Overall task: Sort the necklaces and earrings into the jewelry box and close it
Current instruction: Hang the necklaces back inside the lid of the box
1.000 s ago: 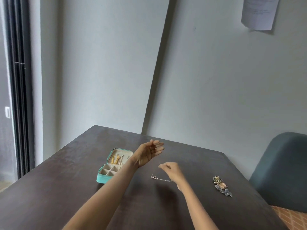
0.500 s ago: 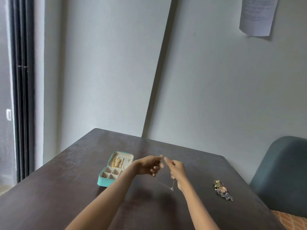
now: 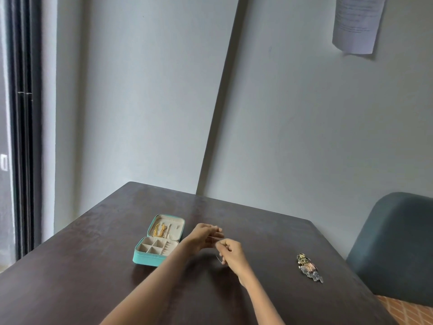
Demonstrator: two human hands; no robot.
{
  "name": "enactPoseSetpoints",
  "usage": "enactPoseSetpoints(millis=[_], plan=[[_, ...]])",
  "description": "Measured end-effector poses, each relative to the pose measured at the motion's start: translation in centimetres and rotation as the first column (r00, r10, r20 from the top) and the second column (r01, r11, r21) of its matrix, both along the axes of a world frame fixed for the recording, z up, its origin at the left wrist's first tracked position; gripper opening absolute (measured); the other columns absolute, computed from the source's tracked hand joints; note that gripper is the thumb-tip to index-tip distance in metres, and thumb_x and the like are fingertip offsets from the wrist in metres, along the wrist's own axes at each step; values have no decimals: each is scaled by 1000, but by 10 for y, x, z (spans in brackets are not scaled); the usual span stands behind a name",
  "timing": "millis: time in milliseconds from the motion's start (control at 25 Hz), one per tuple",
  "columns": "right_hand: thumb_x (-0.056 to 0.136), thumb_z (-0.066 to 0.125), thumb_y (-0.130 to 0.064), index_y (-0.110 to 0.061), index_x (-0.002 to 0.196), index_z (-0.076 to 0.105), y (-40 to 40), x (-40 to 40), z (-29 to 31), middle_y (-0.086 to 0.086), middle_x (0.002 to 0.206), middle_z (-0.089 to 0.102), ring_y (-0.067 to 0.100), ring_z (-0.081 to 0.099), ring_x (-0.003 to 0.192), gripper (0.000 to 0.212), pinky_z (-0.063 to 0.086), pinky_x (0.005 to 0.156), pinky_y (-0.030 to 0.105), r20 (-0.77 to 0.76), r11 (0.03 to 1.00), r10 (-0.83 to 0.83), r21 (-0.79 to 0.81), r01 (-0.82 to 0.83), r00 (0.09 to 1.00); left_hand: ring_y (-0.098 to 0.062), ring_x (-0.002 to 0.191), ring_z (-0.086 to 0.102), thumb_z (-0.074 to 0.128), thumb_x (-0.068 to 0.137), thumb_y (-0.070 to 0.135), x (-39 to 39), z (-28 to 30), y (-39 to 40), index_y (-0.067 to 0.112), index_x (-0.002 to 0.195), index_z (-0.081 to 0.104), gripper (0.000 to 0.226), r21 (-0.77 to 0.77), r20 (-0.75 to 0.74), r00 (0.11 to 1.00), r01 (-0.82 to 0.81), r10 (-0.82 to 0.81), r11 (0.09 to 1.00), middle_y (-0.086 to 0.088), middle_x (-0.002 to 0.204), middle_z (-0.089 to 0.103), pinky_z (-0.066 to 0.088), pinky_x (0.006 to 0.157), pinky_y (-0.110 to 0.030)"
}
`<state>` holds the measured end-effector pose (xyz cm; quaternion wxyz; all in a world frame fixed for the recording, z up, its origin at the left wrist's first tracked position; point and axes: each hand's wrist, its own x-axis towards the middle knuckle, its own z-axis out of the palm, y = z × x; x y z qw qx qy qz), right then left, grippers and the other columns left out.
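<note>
Head view of a dark wooden table point(image 3: 93, 266). Left of centre lies a turquoise jewelry box point(image 3: 159, 240), open, its lid point(image 3: 169, 227) folded back on the far side. The lid lining carries gold chains point(image 3: 158, 229); the near tray's square compartments point(image 3: 152, 246) appear empty, though small contents could not be resolved at this size.

Just right of the box, both hands meet above the table. The right hand point(image 3: 230, 252) has its fingers curled and its fingertips pinched on a thin silver necklace point(image 3: 218, 258), of which a short length hangs below the hand. The left hand point(image 3: 205, 238) lies just beyond, fingers loosely bent toward the same chain; whether they actually grip it cannot be told.

Well apart, near the right edge, rests a small heap of remaining jewelry point(image 3: 308, 268), mixed gold and silver pieces, too small to separate into necklaces and earrings.

Progress, as judged: early to middle. Some gold pieces are stowed; the silver necklace is in hand but not yet in the box; the heap is untouched; the box is not yet closed.
</note>
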<state>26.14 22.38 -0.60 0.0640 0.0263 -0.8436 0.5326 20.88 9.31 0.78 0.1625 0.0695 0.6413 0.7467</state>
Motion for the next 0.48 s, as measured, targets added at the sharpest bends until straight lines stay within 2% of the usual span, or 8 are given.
enactPoseSetpoints(millis=[80,160,320,480], plan=[[91,57,-13,-16,81,63,3,-1,6,-5,58,55,5,45,44,12,41,49,19,-35,997,-34,-74,31,999,-15,52,54,40,100,15,1,2,2,6,80,60,29,-129,-20,994,100,-103,987,-8,69,57,49,52,-24],[92,56,-9,-9,87,61,7,1,12,-1,60,57,5,45,43,7,41,49,18,-47,973,-54,-225,42,997,-13,44,46,38,101,24,4,6,5,8,75,58,36,-213,-3,980,193,-199,958,-5,59,54,42,48,-23],[91,56,-5,-8,88,59,9,4,8,3,66,55,5,47,46,6,45,51,20,18,887,-51,-459,54,999,-12,38,37,33,101,35,7,12,11,10,69,53,45,-325,49,970,239,-236,915,0,44,50,35,44,-21],[93,52,-7,-11,89,60,9,7,-1,2,68,61,7,54,52,10,47,54,21,126,768,-67,-627,132,990,-13,38,33,33,101,39,12,16,14,10,68,49,46,-395,110,957,291,-270,871,0,44,39,31,44,-20]])
